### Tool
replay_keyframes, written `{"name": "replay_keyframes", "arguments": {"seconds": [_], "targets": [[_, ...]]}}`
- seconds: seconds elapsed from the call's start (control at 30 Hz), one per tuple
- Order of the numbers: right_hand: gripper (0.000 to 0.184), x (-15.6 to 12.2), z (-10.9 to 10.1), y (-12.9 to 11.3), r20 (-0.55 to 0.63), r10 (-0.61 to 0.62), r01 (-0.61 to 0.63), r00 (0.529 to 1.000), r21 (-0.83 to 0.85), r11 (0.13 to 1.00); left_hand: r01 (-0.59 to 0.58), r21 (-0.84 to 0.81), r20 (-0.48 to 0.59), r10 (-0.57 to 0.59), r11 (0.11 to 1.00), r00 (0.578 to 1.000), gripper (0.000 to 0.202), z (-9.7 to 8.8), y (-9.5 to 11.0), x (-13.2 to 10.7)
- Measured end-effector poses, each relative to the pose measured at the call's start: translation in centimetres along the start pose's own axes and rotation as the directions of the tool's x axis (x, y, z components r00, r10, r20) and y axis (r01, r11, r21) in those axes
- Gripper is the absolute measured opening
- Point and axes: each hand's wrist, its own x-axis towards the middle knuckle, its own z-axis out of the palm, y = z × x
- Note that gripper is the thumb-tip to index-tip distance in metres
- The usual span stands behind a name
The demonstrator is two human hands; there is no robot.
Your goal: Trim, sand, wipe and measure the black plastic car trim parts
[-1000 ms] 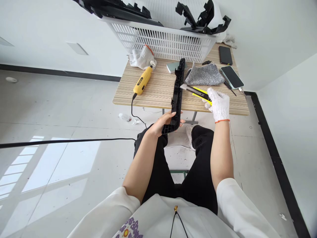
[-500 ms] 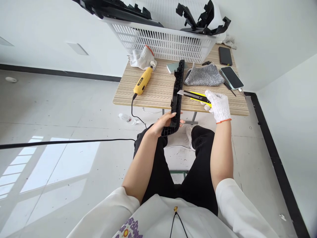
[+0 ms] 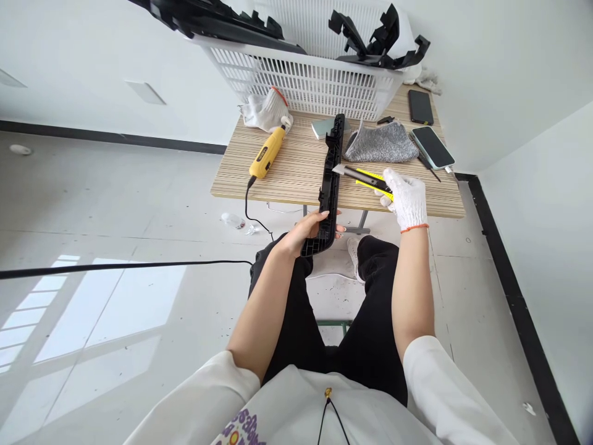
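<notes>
My bare left hand (image 3: 309, 232) grips the lower end of a long black plastic trim piece (image 3: 330, 185), which points away from me over the table's front edge. In my right hand (image 3: 406, 196), gloved in white knit with an orange cuff, is a yellow and black utility knife (image 3: 368, 179). Its blade is out and points left, with the tip at the middle of the trim piece. Whether the blade touches the plastic or is just above it I cannot tell.
On the wooden table (image 3: 296, 185) lie a yellow rotary tool (image 3: 267, 154) with a cord, a white glove (image 3: 266, 111), a grey cloth (image 3: 382, 143) and two phones, one a white-edged phone (image 3: 433, 147). A white basket (image 3: 315, 80) with black plastic parts stands behind.
The knife blade has shifted slightly up along the trim piece, and its angle has turned a little. My left hand and the trim piece stay nearly still.
</notes>
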Motion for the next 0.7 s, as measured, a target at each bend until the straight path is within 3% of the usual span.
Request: {"name": "replay_keyframes", "arguments": {"seconds": [0.57,0.7], "targets": [[0.038,-0.1,0.6,0.2,0.007,-0.009,0.009,1.0,-0.012,1.0,0.005,0.019,-0.035,-0.004,1.0,0.999,0.057,0.5,0.1,0.0],[0.042,0.1,0.7,0.5,-0.038,-0.043,0.044,0.998,0.001,0.999,-0.013,0.138,-0.099,0.027,0.99,0.995,0.054,-0.2,0.7,-1.2]]}}
